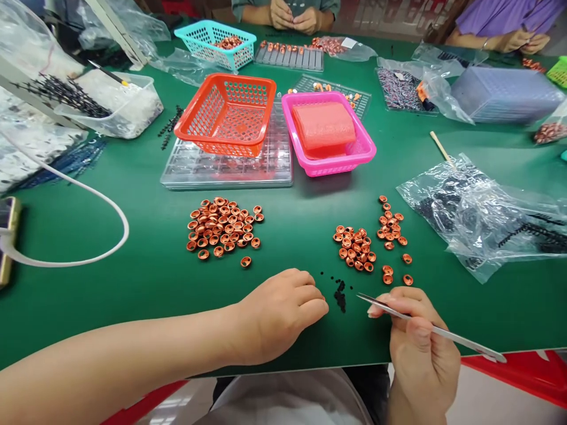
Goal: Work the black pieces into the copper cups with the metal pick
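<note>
My right hand (420,342) grips a pair of metal tweezers (460,341), their tips pointing left toward a small pile of tiny black pieces (340,296). Nothing shows between the tips. To the left of that pile, my left hand (283,310) rests on the table, fingers curled under and fingertips hidden; whether it holds anything cannot be seen. Small copper-coloured cups with a hole lie in three groups: a large heap (221,224) beyond my left hand, a smaller heap (354,247) beyond the black pieces, and a loose cluster (390,227) farther right.
Behind the heaps, an orange basket (266,118) stands on clear plastic trays (177,168), beside a pink basket (305,168) holding a pinkish-red wrapped block (325,125). Plastic bags (473,206) with black parts lie right. A white cable (124,215) loops at left. Two co-workers' hands (295,16) are across the table.
</note>
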A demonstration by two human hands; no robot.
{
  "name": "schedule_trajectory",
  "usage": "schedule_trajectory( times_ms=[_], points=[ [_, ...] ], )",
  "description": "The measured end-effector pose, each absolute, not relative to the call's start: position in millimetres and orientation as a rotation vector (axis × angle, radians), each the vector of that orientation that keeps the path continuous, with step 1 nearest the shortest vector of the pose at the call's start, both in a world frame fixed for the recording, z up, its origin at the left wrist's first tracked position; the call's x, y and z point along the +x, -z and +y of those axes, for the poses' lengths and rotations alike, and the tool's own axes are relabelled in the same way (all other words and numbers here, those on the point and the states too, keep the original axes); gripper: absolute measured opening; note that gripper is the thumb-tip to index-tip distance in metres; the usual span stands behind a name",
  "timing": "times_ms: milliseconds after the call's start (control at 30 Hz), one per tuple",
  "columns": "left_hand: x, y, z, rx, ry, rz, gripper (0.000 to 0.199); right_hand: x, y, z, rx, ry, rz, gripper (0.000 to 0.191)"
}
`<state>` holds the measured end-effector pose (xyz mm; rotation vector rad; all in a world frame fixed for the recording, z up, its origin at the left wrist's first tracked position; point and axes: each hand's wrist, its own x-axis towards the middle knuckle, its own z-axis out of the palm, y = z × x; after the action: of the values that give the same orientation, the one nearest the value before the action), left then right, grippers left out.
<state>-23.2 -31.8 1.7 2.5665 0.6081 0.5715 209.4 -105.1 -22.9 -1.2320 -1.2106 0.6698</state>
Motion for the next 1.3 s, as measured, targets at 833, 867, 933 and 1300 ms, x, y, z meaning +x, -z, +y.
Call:
schedule_trajectory(
  times_ms=[833,867,933,1300],
  points=[
    [-22,-6,-27,2.26,-0.43,0.9,0.012,221,13,-108,-1.414,-0.831,-1.144,0.013],
    [-22,-6,-26,2.257,-0.424,0.898,0.012,222,13,-108,-1.393,-0.836,-1.174,0.013],
    [-22,-7,-26,2.247,-0.417,0.902,0.013,222,14,-107,-1.355,-0.846,-1.226,0.016],
    [-24,-4,-24,2.234,-0.44,0.863,0.007,223,11,-117,-1.651,-0.726,-1.269,0.017]
  ],
)
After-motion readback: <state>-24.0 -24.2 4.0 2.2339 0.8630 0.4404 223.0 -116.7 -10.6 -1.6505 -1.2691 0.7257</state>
